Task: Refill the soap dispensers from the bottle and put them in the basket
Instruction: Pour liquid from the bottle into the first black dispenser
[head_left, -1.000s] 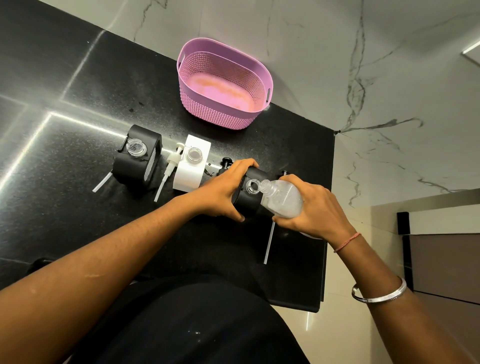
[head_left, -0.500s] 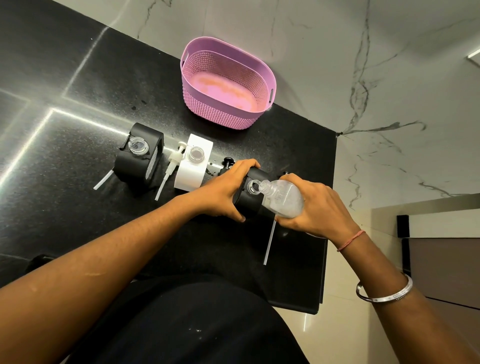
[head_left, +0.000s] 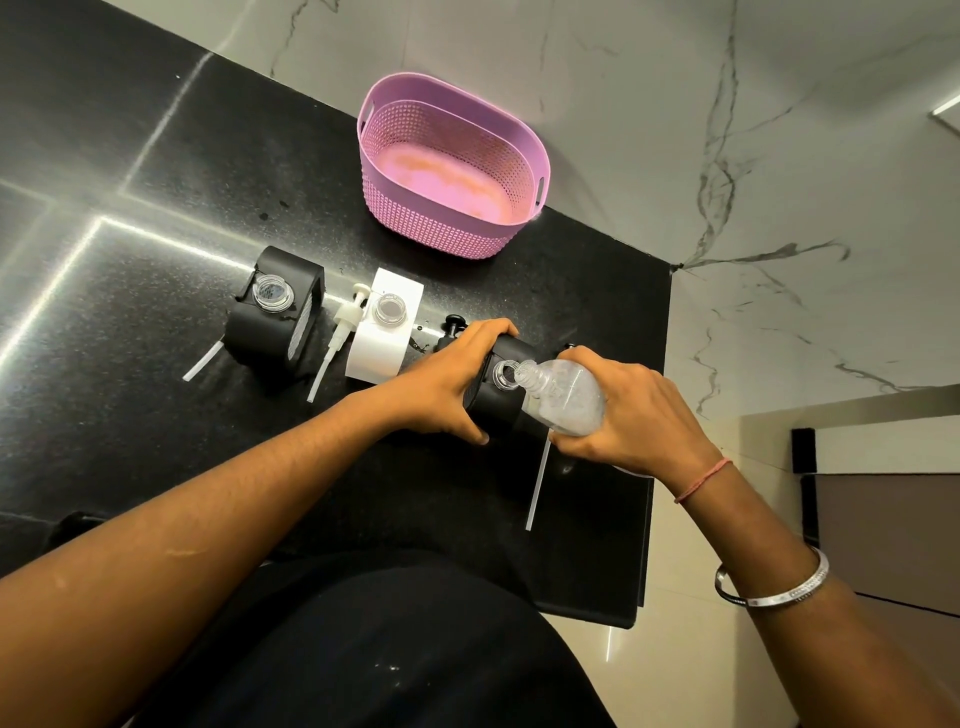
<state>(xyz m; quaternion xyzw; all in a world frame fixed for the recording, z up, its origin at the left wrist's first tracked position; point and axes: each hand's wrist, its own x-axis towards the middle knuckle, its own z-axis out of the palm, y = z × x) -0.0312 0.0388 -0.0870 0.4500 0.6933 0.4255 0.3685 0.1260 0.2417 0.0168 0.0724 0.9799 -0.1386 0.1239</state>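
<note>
- Step in hand: filling. The right hand (head_left: 636, 410) grips the clear bottle (head_left: 566, 397), tipped so its mouth meets the open neck of the black dispenser (head_left: 493, 395) near the counter's right edge, which the left hand (head_left: 447, 379) clasps steady.
- Next, I judge: keep the mouths aligned, then refit a pump.
- Count: three dispensers, namely two black, the other (head_left: 275, 317) leftmost, and one white (head_left: 384, 332); one empty pink basket (head_left: 452, 166) at the counter's (head_left: 156, 182) far edge.

Left forearm bare, reaching from the lower left of the frame toward the centre. Left hand (head_left: 445, 387) curled round the black dispenser (head_left: 492, 395), fingers over its upper edge, thumb against its near side. Right forearm entering from the lower right, red thread and silver bangle at the wrist. Right hand (head_left: 631, 410) gripping the clear bottle (head_left: 563, 397), tipped with neck at the dispenser's opening, centre-right of the frame.
</note>
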